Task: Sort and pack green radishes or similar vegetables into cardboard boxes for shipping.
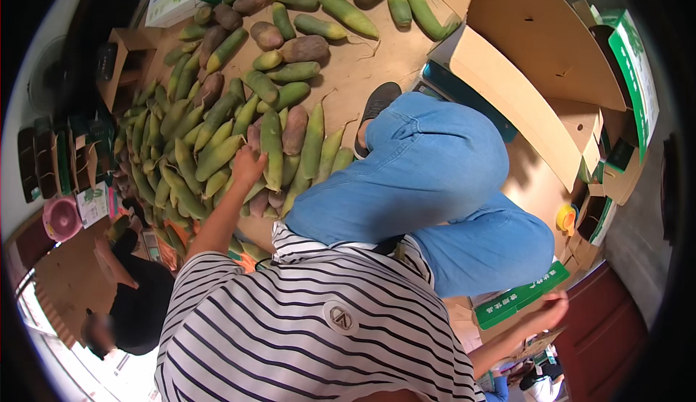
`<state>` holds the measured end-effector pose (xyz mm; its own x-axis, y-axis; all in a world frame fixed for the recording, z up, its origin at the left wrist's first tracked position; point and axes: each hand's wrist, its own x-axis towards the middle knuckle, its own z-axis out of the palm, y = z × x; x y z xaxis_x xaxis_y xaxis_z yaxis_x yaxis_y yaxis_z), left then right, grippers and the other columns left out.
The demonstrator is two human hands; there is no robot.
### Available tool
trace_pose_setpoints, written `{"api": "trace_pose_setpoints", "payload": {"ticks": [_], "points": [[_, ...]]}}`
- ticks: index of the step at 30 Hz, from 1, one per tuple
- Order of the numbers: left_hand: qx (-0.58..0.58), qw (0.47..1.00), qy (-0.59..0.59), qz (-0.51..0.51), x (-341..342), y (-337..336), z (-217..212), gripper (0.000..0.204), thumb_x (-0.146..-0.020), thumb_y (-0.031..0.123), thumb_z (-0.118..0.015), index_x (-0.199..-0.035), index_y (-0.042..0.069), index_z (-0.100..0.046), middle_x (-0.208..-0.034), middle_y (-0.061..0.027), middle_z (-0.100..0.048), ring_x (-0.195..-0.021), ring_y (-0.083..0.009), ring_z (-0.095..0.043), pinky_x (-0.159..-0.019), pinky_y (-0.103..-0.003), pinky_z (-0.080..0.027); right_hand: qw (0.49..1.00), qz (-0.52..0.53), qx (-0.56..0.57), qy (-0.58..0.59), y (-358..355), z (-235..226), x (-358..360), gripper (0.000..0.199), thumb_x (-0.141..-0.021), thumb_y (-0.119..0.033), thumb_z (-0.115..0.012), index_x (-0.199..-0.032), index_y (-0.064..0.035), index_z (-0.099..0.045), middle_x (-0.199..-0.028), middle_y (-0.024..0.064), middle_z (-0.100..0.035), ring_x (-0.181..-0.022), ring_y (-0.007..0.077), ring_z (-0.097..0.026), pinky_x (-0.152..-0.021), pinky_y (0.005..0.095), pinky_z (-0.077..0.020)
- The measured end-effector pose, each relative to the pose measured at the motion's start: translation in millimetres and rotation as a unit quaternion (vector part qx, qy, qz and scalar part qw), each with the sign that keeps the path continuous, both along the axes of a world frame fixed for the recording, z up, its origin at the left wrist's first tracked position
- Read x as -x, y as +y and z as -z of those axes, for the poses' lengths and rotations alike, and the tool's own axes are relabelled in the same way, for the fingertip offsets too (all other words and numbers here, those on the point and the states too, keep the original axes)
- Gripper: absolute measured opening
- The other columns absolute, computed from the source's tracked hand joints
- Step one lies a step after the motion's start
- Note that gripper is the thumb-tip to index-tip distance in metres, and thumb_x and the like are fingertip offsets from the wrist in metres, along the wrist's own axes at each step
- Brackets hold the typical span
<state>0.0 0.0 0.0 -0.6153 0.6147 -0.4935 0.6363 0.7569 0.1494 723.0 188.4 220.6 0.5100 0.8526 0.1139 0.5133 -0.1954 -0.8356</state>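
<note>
Brown floor (348, 76) carries a dense spread of long green and brownish vegetables (217, 126), laid side by side in rough rows from the upper middle down the left of the view. The person squats over it, blue-jeaned knees (428, 163) forward, one dark shoe (377, 101) planted just beside the nearest row. Left hand (248, 166) reaches into the pile, palm down, fingers curled over the top of one green vegetable (272, 148); whether it is truly gripped or only pressed cannot be told from this angle. Right hand (551, 308) is at the lower right, near a green-printed carton (518, 300); it looks loosely spread, apparently holding nothing, though the rim distortion blurs it. Risk, as judged: the pieces lie touching, so lifting one from mid-row could roll its neighbours or drag a thin root tail across them; the squat leaves balance on the feet, and a long reach left could tip the body onto the produce. Open cardboard boxes (536, 61) crowd the right side, flaps up, closing that edge. Another person in dark clothing (138, 300) crouches at lower left, close to the pile's edge. Free floor shows only as a strip between shoe and boxes, upper middle.
</note>
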Motion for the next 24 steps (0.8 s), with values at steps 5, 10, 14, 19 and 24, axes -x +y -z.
{"api": "trace_pose_setpoints", "payload": {"ticks": [5, 10, 14, 19, 24], "points": [[0.052, 0.879, -0.261, -0.396, -12.2, 19.8, -10.5, 0.075, -0.077, 0.047, -0.073, -0.12, -0.01, -0.05, -0.104, -0.0184, -0.067, -0.096, -0.0331, -0.065, -0.091, -0.044, -0.048, 0.984, -0.162, -0.076, -0.011, 104.6, -76.2, 118.6, 0.035, -0.102, -0.024, -0.041, -0.11, 0.0054, -0.059, -0.099, 0.0105, -0.06, -0.089, 0.0177, -0.056, -0.086, 0.0296, -0.0453], [-0.137, 0.932, -0.205, -0.267, -15.2, 12.2, 61.6, 0.095, -0.068, 0.034, -0.081, -0.14, -0.004, -0.032, -0.136, -0.02, -0.046, -0.128, -0.0329, -0.043, -0.108, -0.042, -0.033, 0.902, -0.4, 0.013, -0.159, 183.5, -87.2, 231.6, 0.036, -0.096, -0.019, -0.053, -0.127, 0.0006, -0.053, -0.124, 0.0154, -0.057, -0.118, 0.0244, -0.052, -0.101, 0.036, -0.0395], [-0.34, 0.916, -0.171, -0.126, -20.7, -15.2, 75.2, 0.1, -0.071, 0.021, -0.078, -0.15, 0.004, -0.019, -0.152, -0.0157, -0.025, -0.141, -0.0303, -0.024, -0.115, -0.039, -0.022, 0.77, -0.454, 0.018, -0.448, 204.8, -52.1, 271.5, 0.072, -0.076, -0.024, -0.074, -0.139, -0.0073, -0.043, -0.141, 0.0195, -0.043, -0.128, 0.0363, -0.043, -0.106, 0.0434, -0.0344], [-0.293, 0.842, -0.315, -0.324, -62.9, 45.8, -17.0, 0.084, -0.078, 0.019, -0.075, -0.145, 0.0, -0.029, -0.132, -0.0161, -0.051, -0.115, -0.0233, -0.054, -0.098, -0.032, -0.042, 0.778, -0.415, 0.048, -0.47, 205.4, 10.6, 247.6, 0.094, -0.065, -0.031, -0.082, -0.143, -0.0081, -0.035, -0.147, 0.0191, -0.035, -0.133, 0.0374, -0.035, -0.109, 0.0461, -0.0294], [-0.287, 0.925, -0.195, -0.158, -98.2, 147.6, -115.8, 0.067, -0.078, 0.02, -0.076, -0.132, -0.003, -0.044, -0.119, -0.0133, -0.057, -0.103, -0.0207, -0.057, -0.089, -0.032, -0.046, 0.761, -0.467, 0.082, -0.443, 196.5, 14.0, 255.6, 0.089, -0.067, -0.023, -0.08, -0.143, -0.0062, -0.036, -0.146, 0.0192, -0.035, -0.134, 0.0357, -0.035, -0.11, 0.0439, -0.0298]]}}
